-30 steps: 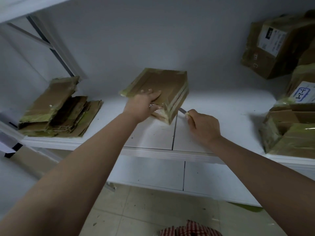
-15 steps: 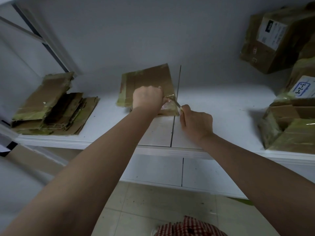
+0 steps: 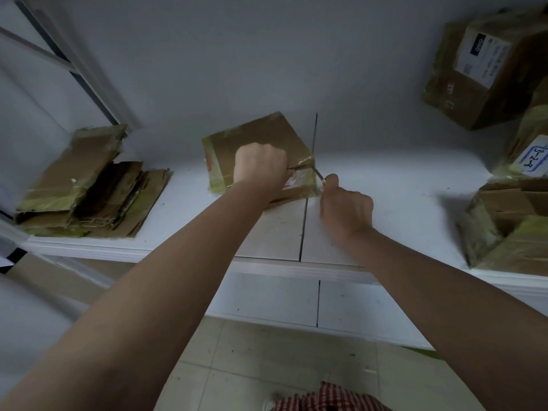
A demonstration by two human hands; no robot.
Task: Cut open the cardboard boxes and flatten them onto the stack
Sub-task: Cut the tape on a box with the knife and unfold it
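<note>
Head view: at frame centre the box (image 3: 261, 152) had dropped from its tilted stance a second earlier to lie nearly flat on the shelf (image 3: 400, 197). The left hand (image 3: 259, 167) clenched its near edge; the right hand (image 3: 345, 207) gripped the blade (image 3: 318, 181) at the taped corner. Slitting looked underway, with the stack (image 3: 89, 185) waiting at left.

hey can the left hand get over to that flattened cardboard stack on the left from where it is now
Probably yes. The left hand grips the box being cut, so it must let go first. Bare shelf lies between it and the flattened stack, with nothing blocking.
</note>
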